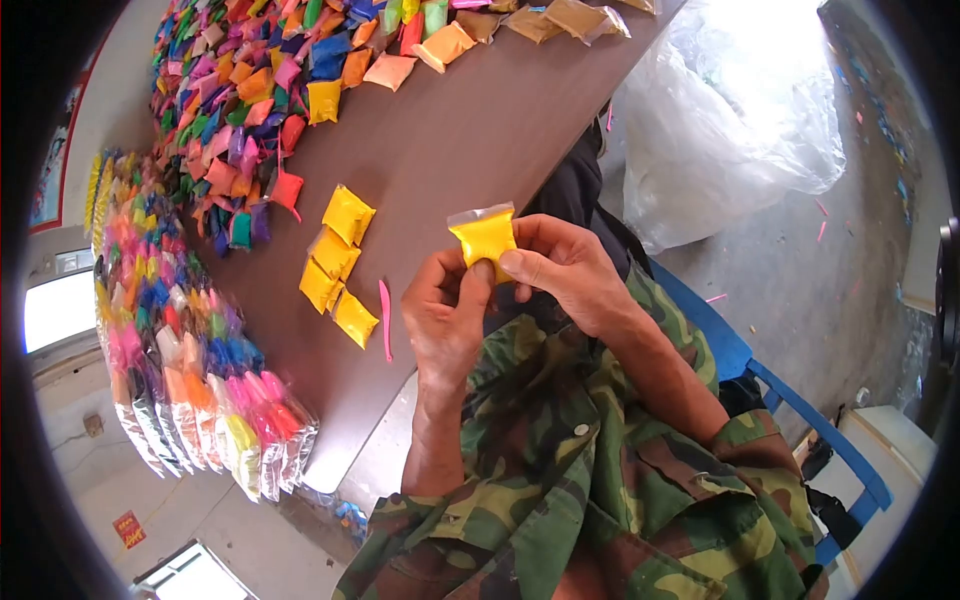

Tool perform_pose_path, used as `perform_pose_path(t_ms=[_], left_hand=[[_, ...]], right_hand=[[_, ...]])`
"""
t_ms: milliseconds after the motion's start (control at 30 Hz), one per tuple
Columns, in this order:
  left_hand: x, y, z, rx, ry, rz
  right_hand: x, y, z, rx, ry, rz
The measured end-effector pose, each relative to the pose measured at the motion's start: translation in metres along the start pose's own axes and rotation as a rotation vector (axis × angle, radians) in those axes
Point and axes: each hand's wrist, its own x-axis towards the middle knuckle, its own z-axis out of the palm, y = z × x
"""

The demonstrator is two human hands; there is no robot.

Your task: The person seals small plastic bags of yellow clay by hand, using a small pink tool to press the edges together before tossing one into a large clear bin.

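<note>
Our camouflage jacket (590,450) lies nearest, spreading from 5 to 6 o'clock of the yellow packet (485,238), which we take as the clock's centre. Farthest left, at 8 o'clock, we see bundled clear bags (195,390) with colourful contents, close by the edge of the brown table (430,150). At 10 o'clock a large heap of small packets (225,125) in many colours covers the tabletop, its fringe reaching round to 12 with orange and brown ones. Nearer us, at 9 o'clock, a cluster of yellow packets (336,258) lies overlapping on the bare wood, and just beside it, at 8, rests a slim pink stick (386,320).

Our left hand (448,315), at 7 o'clock, grips the packet's lower part between thumb and curled fingers. The packet itself is raised above the table edge in front of us, its clear strip uppermost. Our right hand (570,268), at 4 o'clock, pinches its lower right corner with thumb and fingers. Farther right, a crumpled translucent plastic bag (730,120) stands at 2 o'clock, and a blue chair (715,335) shows at 4, behind our sleeve.
</note>
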Motion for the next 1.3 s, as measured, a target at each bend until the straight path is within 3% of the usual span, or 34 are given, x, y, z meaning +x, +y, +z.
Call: perform_pose_path(t_ms=[300, 500, 700, 900, 1133, 1300], left_hand=[[-0.001, 0.001, 0.008, -0.115, -0.03, -0.066], [0.0, -0.002, -0.006, 0.007, -0.047, -0.005], [-0.003, -0.007, -0.008, 0.014, -0.127, -0.013], [0.0, -0.002, -0.012, -0.165, -0.15, -0.07], [0.003, -0.01, -0.034, -0.094, -0.132, 0.021], [-0.001, 0.002, -0.028, -0.079, -0.138, -0.019]], right_hand=[[0.0, 0.011, -0.01, 0.012, -0.008, -0.125], [-0.005, 0.001, 0.001, 0.011, 0.019, -0.043], [0.0, 0.01, -0.003, -0.06, 0.024, -0.169], [0.005, 0.014, -0.005, -0.048, -0.041, -0.185], [0.004, 0.01, 0.017, -0.126, -0.019, -0.137], [0.006, 0.013, 0.011, -0.118, -0.041, -0.143]])
